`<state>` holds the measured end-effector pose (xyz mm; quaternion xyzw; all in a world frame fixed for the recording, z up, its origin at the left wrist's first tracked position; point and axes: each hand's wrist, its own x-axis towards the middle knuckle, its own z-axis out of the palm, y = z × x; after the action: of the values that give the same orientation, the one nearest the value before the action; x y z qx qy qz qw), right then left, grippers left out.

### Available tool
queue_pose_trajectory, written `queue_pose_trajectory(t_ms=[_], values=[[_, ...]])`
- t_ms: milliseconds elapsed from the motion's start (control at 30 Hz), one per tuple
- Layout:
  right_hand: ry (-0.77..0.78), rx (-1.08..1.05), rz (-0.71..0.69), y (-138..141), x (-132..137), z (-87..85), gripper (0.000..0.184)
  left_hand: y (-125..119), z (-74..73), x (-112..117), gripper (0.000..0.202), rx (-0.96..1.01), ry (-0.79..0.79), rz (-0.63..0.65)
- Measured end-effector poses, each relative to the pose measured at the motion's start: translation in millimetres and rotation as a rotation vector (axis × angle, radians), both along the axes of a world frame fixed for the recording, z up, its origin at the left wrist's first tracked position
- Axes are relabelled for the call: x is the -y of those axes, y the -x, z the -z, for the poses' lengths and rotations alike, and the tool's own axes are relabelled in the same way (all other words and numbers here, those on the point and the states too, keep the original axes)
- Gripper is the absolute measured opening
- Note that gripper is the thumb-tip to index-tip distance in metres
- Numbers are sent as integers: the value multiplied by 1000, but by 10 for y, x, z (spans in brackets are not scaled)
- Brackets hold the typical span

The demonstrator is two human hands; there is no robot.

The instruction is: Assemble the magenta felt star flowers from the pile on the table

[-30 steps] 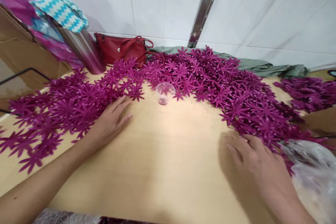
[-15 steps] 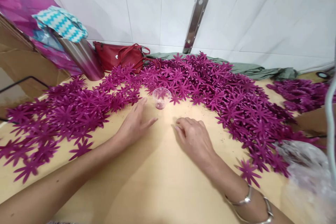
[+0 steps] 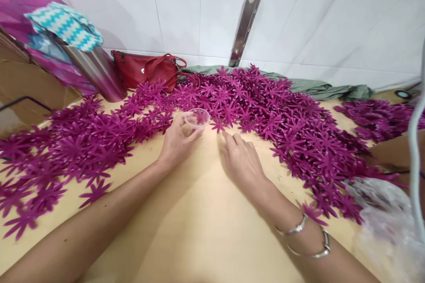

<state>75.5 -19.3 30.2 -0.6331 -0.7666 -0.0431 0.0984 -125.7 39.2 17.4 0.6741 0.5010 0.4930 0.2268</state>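
Note:
My left hand [image 3: 179, 138] grips a small clear plastic cup [image 3: 198, 118] from its left side, thumb in front and fingers behind. To the right, my right hand [image 3: 241, 154] is held over the table, its index finger stretched forward and the other fingers loosely bent. Nothing shows in it. Just beyond that fingertip lies a magenta flower-shaped piece [image 3: 218, 124] with narrow petals, at the near edge of a large heap of like pieces [image 3: 265, 101]. A second pile of them [image 3: 86, 141] spreads to the left of my left arm.
Behind the piles are a red handbag [image 3: 146, 70] and a steel tumbler [image 3: 94, 73] topped by a blue-and-white cloth [image 3: 64, 24]. A clear plastic bag [image 3: 387, 216] and a pale cable [image 3: 415, 159] are at the right. Cardboard [image 3: 29, 84] stands at far left.
My left hand has moved forward and taken hold of the clear cup, shifting it slightly left. My right hand has moved forward, its index finger now extended. The view has shifted slightly.

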Motion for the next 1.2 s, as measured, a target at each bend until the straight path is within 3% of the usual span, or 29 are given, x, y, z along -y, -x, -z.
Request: queue_pose_trajectory(t_ms=[67, 167, 300, 400, 567, 667, 767, 900, 967, 1100, 1200], values=[[78, 5, 36, 58, -156, -50, 47, 50, -14, -20, 46, 54, -8, -8], [152, 12, 49, 253, -243, -103, 45, 128, -49, -69, 51, 116, -54, -38], [183, -10, -157, 633, -79, -171, 43, 204, -133, -118, 54, 139, -108, -69], [151, -77, -294, 762, -30, -225, 48, 226, -235, -98, 56, 154, -139, -79], [25, -147, -119, 622, -299, -208, 37, 249, -392, -25, 57, 166, -188, -72], [65, -122, -111, 689, -345, -120, 39, 260, -418, -24, 57, 213, -226, -66], [159, -88, -230, 959, -221, -44, 42, 247, -434, -22, 56, 253, -228, -44], [160, -125, -447, 1263, -143, -46, 42, 211, -532, 39, 55, 276, -209, 11], [104, -171, -384, 1258, -243, -73, 45, 202, -597, 76, 54, 278, -223, 25], [-52, -212, -62, 1041, -583, -93, 59, 203, -673, 101, 55, 265, -245, 28], [-7, -199, -54, 968, -662, -44, 56, 200, -680, 85, 56, 292, -236, 49]])
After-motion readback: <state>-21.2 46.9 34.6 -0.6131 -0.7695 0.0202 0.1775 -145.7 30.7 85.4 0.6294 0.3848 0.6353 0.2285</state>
